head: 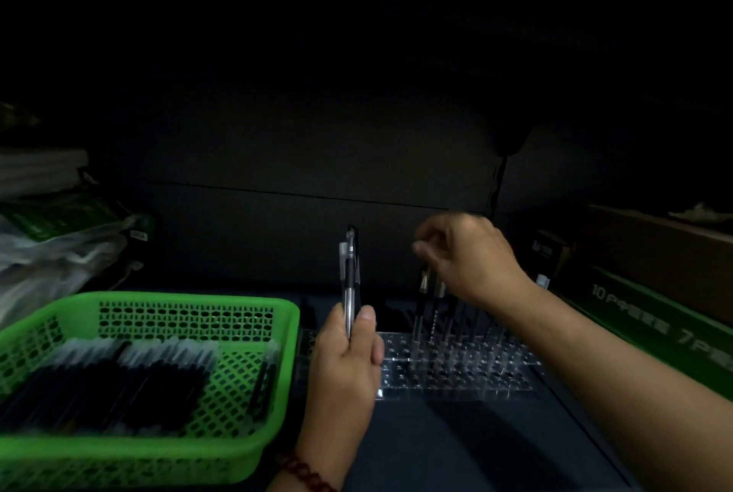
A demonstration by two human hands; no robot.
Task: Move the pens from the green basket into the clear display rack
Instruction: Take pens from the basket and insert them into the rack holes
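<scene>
Your left hand (345, 352) grips some pens (350, 281) upright, between the green basket (158, 305) and the clear display rack (456, 368). Your right hand (468, 257) curls over the standing pens (421, 305) in the rack; whether it pinches one, I cannot tell.

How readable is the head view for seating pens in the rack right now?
Head view: very dim, upper half near black; right hand motion-blurred over the clear display rack, whose holes show only as glints; pens in the left hand fairly sharp; green basket brightest, its contents smeared.
</scene>
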